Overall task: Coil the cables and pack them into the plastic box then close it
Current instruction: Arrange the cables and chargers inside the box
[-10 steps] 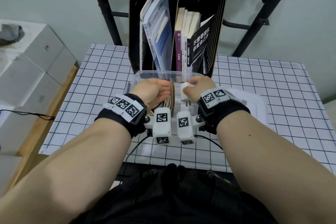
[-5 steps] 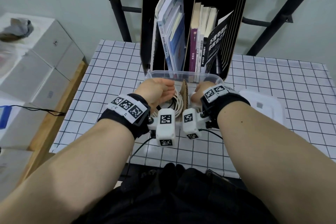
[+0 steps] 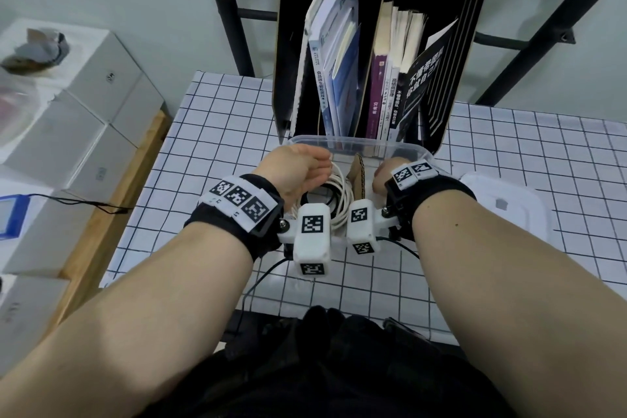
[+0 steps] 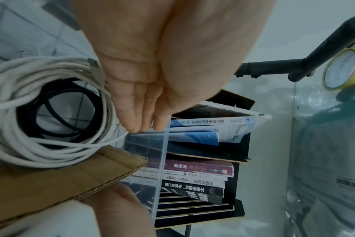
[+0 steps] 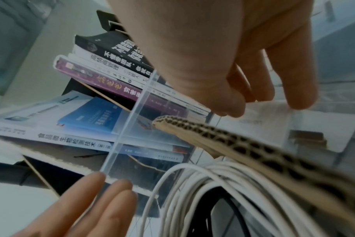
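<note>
Two coiled cables — one white cable (image 4: 40, 102), one black cable (image 4: 69, 115) — sit in the clear plastic box (image 3: 359, 142), left of a cardboard divider (image 4: 51, 181); left hand (image 3: 298, 170) and right hand (image 5: 223, 52) hover inside, fingers loosely extended, holding nothing.

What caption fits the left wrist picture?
Left hand beside coiled white cable and black cable in clear plastic box, brown cardboard divider alongside.

My forearms are bare. Each wrist wears a black strap (image 3: 237, 224) with white square-patterned marker tags, a white camera block (image 3: 311, 236) attached, thin black cables trailing.
</note>
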A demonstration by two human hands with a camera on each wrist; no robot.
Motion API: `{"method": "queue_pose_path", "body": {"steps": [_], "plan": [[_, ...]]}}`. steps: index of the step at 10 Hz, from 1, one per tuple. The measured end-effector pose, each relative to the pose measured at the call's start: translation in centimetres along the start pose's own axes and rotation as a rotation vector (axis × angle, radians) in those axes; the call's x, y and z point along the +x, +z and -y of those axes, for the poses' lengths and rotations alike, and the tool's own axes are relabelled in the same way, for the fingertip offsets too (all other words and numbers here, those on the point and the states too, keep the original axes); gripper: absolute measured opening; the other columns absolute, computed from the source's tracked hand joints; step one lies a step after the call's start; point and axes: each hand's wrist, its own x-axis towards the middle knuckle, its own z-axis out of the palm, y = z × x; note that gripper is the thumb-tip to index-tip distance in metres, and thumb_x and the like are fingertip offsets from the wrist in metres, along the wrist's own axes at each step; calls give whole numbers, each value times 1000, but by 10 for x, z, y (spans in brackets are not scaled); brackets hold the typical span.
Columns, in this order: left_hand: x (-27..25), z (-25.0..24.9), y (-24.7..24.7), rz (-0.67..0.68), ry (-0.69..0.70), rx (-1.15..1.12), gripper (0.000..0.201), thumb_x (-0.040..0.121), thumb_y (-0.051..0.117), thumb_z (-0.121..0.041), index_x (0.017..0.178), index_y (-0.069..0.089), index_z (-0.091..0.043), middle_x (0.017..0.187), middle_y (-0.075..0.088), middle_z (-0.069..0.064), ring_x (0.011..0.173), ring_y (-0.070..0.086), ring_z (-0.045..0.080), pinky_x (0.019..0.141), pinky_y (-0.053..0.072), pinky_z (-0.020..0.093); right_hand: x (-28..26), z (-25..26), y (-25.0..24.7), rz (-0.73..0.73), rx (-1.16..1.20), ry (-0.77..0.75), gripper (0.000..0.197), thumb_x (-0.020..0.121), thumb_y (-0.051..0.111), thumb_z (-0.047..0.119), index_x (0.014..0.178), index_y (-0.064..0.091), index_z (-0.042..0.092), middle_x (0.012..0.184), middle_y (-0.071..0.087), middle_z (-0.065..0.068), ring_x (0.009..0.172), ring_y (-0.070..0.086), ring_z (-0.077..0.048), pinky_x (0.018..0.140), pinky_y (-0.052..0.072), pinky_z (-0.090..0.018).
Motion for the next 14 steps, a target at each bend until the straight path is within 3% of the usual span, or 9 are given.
{"method": "queue_pose_path", "body": {"steps": [1,3,5,6,7,9,11,12,14], "plan": [[0,-1,1,3,4,0,23,94,42,6,94,63,-3,105,66,18,90,67,20,75,57,22,22,-4,8,-29,80,9,33,93,44,30,117,61,14,124,61,-6,96,57,-26,95,48,-44],[-1,-2,6,9,3,23,23,94,42,6,96,63,-3,106,65,18,92,66,21,75,56,22,-28,-4,-3,-25,185,-50,44,88,53,43,119,58,12,127,55,-4,119,52,-34,105,38,-56],[-5,-2,15,22,10,35,23,94,41,7,95,63,-2,105,64,18,95,65,24,81,55,26,23,-36,19,-107,585,-87,66,71,51,38,133,52,15,129,55,-12,111,56,-35,94,50,-48],[-6,-2,19,33,6,33,22,94,43,6,99,63,-2,105,66,18,97,66,24,80,56,27,-55,-27,-4,-127,948,-42,50,82,57,18,132,53,20,131,54,-1,109,60,-29,74,58,-28],[-9,0,31,49,-2,28,21,94,45,5,95,64,-4,99,67,15,88,67,22,76,57,26,-73,-40,-4,-92,1168,-63,48,92,52,7,138,47,17,134,51,-1,111,58,-26,37,43,-10],[-17,4,60,95,-2,60,21,94,46,4,90,65,-5,99,67,15,86,66,22,77,57,29,-96,-65,1,-135,1388,-61,44,91,55,5,133,53,16,106,57,5,73,59,-11,44,45,-9],[-20,6,85,147,9,98,22,93,45,6,89,64,-5,91,67,12,76,66,18,69,58,23,-101,-86,8,-186,1436,-11,39,89,60,8,128,58,7,93,61,5,69,62,-10,54,50,-14],[-20,8,94,151,8,103,22,93,44,6,92,64,-4,93,68,13,78,67,19,65,59,22,-106,-97,11,-195,1463,27,40,88,62,9,127,58,1,95,65,2,71,64,-12,61,54,-21],[-20,12,105,154,8,123,23,92,45,7,91,65,-4,91,69,14,78,68,20,66,58,24,-129,-107,-2,-182,854,41,34,95,52,31,124,61,16,132,59,-6,121,54,-26,103,43,-36]]}}
